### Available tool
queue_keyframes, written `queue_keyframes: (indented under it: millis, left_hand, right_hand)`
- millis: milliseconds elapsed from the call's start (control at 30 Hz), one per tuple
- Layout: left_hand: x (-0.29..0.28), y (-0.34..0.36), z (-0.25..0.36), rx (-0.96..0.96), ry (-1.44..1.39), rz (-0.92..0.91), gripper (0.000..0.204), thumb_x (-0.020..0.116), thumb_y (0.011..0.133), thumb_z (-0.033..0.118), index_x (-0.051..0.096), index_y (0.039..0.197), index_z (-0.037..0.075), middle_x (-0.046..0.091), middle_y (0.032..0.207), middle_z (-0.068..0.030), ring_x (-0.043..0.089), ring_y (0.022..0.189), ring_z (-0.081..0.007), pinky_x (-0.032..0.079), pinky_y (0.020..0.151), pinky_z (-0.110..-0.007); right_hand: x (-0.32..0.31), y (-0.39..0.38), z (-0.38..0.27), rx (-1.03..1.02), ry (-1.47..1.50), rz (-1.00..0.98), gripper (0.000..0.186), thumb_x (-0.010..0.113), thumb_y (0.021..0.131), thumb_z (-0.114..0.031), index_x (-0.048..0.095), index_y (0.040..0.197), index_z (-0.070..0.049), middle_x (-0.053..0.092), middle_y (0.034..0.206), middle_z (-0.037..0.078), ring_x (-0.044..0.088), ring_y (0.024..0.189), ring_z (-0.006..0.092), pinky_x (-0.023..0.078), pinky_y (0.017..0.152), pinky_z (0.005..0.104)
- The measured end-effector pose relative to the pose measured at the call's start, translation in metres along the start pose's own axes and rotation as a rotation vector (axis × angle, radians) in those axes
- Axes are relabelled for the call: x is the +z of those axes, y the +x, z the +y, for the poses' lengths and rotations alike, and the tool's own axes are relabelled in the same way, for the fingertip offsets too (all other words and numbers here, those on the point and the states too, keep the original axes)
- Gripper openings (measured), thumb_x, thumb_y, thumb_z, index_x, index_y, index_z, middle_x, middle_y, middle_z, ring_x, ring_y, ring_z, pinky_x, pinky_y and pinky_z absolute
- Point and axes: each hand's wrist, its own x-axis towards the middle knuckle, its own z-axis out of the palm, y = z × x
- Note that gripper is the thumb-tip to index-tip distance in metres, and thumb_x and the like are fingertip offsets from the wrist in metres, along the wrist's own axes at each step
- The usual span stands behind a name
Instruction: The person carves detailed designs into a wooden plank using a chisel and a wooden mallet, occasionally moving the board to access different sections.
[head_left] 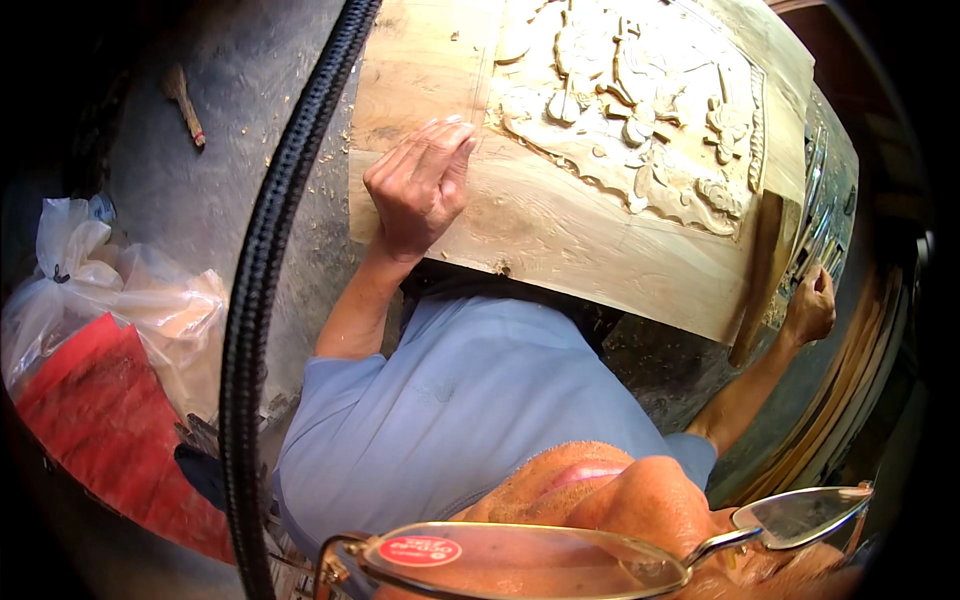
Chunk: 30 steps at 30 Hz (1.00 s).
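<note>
A pale wooden panel (610, 240) lies before me, with raised floral and scroll carving (640, 110) across its upper part. Over the panel's plain left side is my left hand (418, 190), its fingers curled together and the thumb against them. Nothing shows in its grip. Far to the right, my right hand (808, 308) is closed in a pinch beside a row of slim metal carving tools (815, 235). What its fingers hold, if anything, is too small to make out. A brown wooden bar (762, 270) stands between the panel and those tools.
A small brush (183, 105) lies on the grey surface at the upper left. Plastic bags (130, 270) and a red sheet (120, 440) are at the left. A black braided cable (262, 270) crosses the view. Curved wooden strips (850, 385) stack at the right.
</note>
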Motion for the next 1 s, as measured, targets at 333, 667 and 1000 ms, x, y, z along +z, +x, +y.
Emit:
queue_keyframes:
  millis: [333, 667, 1000]
  left_hand:
    - [-0.013, 0.004, 0.004, -0.161, -0.014, 0.009, 0.012, 0.079, 0.094, 0.009, 0.077, 0.105, 0.006, 0.08, 0.091, -0.0107, 0.079, 0.077, -0.0244, 0.06, 0.064, -0.033]
    - [0.048, 0.137, -0.034, 0.088, -0.071, -0.133, 0.011, 0.076, 0.094, 0.013, 0.077, 0.104, 0.009, 0.08, 0.095, -0.0091, 0.079, 0.083, -0.0238, 0.063, 0.072, -0.037]
    - [0.273, 0.251, -0.046, -0.109, 0.157, -0.613, 0.03, 0.053, 0.103, 0.004, 0.076, 0.12, 0.012, 0.075, 0.082, -0.0059, 0.06, 0.057, -0.0132, 0.052, 0.049, -0.029]
  right_hand:
    - [-0.072, -0.103, -0.106, -0.101, 0.231, -0.049, 0.057, 0.073, 0.097, -0.053, 0.066, 0.143, -0.02, 0.075, 0.129, 0.009, 0.076, 0.106, 0.0336, 0.059, 0.087, 0.0435]
    - [-0.044, -0.114, -0.132, -0.092, 0.011, 0.102, 0.068, 0.075, 0.096, -0.041, 0.054, 0.152, -0.01, 0.066, 0.143, 0.017, 0.068, 0.122, 0.0385, 0.056, 0.098, 0.0485]
    - [-0.028, -0.116, -0.135, -0.1, 0.177, 0.272, 0.062, 0.081, 0.092, -0.032, 0.061, 0.147, -0.012, 0.068, 0.138, 0.017, 0.067, 0.123, 0.0376, 0.056, 0.1, 0.046]
